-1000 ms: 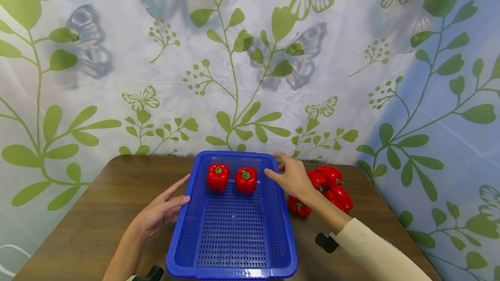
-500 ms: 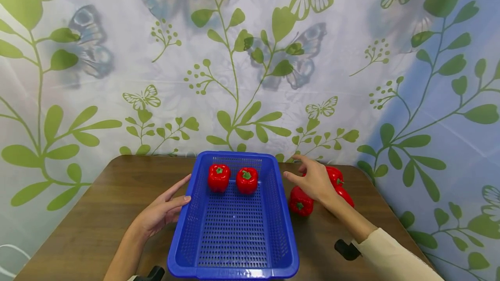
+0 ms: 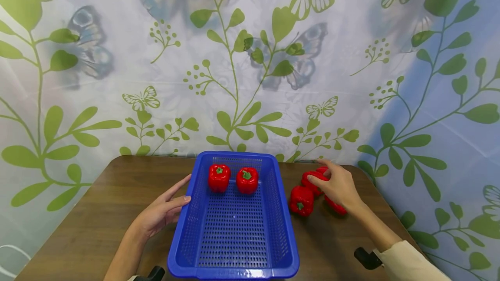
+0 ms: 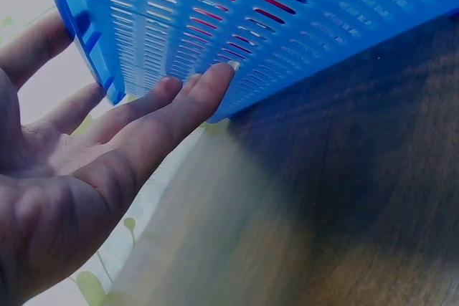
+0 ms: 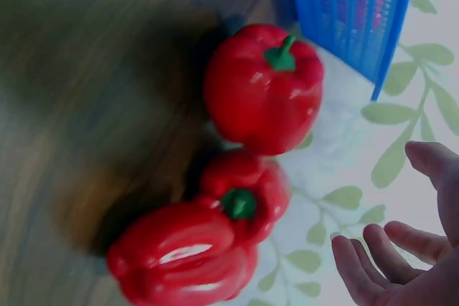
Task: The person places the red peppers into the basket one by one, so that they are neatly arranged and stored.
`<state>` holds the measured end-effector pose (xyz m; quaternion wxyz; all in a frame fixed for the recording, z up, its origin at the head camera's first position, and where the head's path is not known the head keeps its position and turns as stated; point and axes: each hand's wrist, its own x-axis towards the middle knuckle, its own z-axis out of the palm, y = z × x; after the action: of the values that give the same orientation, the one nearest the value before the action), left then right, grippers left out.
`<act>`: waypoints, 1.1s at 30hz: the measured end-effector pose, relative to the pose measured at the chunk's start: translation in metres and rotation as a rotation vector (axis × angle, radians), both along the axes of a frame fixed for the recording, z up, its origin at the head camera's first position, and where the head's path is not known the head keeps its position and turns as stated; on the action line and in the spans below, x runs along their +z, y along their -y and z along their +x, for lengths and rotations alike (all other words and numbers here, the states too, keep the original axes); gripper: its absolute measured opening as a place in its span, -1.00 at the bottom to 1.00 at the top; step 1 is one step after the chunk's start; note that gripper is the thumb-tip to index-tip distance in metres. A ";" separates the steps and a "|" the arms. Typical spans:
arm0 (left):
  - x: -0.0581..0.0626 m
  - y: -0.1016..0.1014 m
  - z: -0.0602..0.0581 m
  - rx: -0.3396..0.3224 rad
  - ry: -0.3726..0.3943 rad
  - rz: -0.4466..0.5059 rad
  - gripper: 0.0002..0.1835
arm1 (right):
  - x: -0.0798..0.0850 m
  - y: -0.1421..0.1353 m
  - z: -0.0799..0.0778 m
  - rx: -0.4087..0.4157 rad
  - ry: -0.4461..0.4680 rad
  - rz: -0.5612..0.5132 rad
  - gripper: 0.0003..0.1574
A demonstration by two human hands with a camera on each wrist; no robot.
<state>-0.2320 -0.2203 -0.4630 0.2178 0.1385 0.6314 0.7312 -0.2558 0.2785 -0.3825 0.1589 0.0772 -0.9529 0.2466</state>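
Note:
A blue perforated plastic basket [image 3: 234, 229] stands on the table, with two red bell peppers [image 3: 219, 178] upright at its far end. At its left side is my left hand [image 3: 162, 211], fingers extended and touching the rim and outer wall; the left wrist view shows these fingers [image 4: 172, 109] beneath the basket's slotted side. To the right of the basket, several more red bell peppers [image 3: 301, 200] lie in a cluster. My right hand [image 3: 337, 185] hovers over the rear ones, its fingers spread and relaxed, and partly hides them. In the right wrist view the hand [image 5: 423, 249] is apart from the peppers [image 5: 265, 91].
The wooden table [image 3: 105, 211] ends at the back against a fabric backdrop [image 3: 250, 77] printed with leaves and butterflies. A white cable [image 3: 15, 248] hangs at the lower left. Black wrist-camera mounts [image 3: 367, 258] show beside both forearms.
My right hand has left the basket's right rim and moved right, over the pepper cluster. The left hand, the basket and the two peppers inside have stayed in place.

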 end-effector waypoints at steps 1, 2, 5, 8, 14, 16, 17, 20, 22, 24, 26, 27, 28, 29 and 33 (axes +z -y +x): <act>0.000 0.000 0.000 -0.001 0.000 0.001 -0.25 | -0.001 -0.003 0.001 -0.008 -0.002 0.009 -0.23; 0.000 0.000 0.000 -0.002 0.000 0.002 -0.25 | -0.002 -0.006 0.001 -0.015 -0.004 0.017 -0.22; -0.001 0.001 0.000 -0.005 -0.001 0.004 -0.25 | -0.005 -0.015 0.003 -0.037 -0.003 0.032 -0.20; -0.001 0.001 0.000 -0.005 -0.002 0.006 -0.25 | -0.008 -0.022 0.005 -0.058 -0.001 0.041 -0.18; 0.000 0.001 0.000 -0.005 0.001 0.008 -0.25 | -0.019 -0.038 0.006 -0.107 0.014 0.053 -0.19; 0.000 0.001 0.000 -0.002 0.004 0.004 -0.24 | -0.023 -0.043 0.007 -0.120 0.026 0.055 -0.17; 0.000 0.001 0.000 0.000 0.005 0.001 -0.24 | -0.025 -0.045 0.007 -0.124 0.032 0.056 -0.16; 0.001 0.000 0.000 0.005 0.010 -0.002 -0.24 | -0.031 -0.052 0.008 -0.130 0.061 0.049 -0.11; 0.001 0.000 -0.001 0.005 0.011 -0.003 -0.24 | -0.035 -0.056 0.008 -0.136 0.079 0.050 -0.10; 0.001 0.000 -0.001 0.005 0.011 -0.001 -0.23 | -0.039 -0.059 0.008 -0.141 0.099 0.053 -0.07; 0.000 0.000 -0.001 0.003 0.010 0.005 -0.24 | -0.042 -0.062 0.006 -0.148 0.112 0.057 -0.05; 0.000 0.001 -0.001 0.002 0.009 0.007 -0.24 | -0.044 -0.063 0.006 -0.153 0.119 0.060 -0.04; 0.000 0.001 -0.001 0.001 0.008 0.008 -0.24 | -0.046 -0.064 0.006 -0.156 0.127 0.063 -0.02; 0.000 0.001 -0.001 0.000 0.007 0.011 -0.24 | -0.047 -0.064 0.005 -0.158 0.138 0.063 0.00; 0.000 0.001 -0.001 -0.003 0.005 0.009 -0.24 | -0.052 -0.067 0.004 -0.164 0.187 0.061 0.07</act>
<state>-0.2333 -0.2213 -0.4626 0.2201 0.1385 0.6273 0.7340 -0.2521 0.3456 -0.4345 0.0865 -0.0197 -0.9737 0.2097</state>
